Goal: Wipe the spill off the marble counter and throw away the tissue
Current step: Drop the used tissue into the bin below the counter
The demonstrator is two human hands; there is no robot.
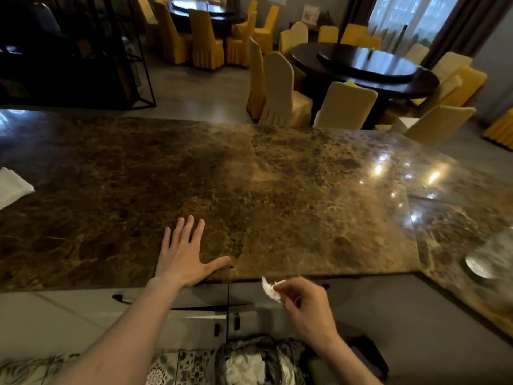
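Note:
A brown marble counter [277,176] fills the middle of the head view. My left hand [184,254] lies flat on its near edge, fingers spread, holding nothing. My right hand [305,301] hovers below the counter's front edge, pinching a crumpled white tissue [269,289] between thumb and fingers. Directly beneath, on the floor, stands a bin lined with a clear bag [255,362] that holds white tissue. I cannot make out any spill on the marble.
A folded white cloth [12,187] lies at the counter's left edge. A glass vessel [488,259] stands at the right end. Grey cabinet doors with dark handles [194,315] sit under the counter. Round dark dining tables [369,68] with covered chairs stand beyond.

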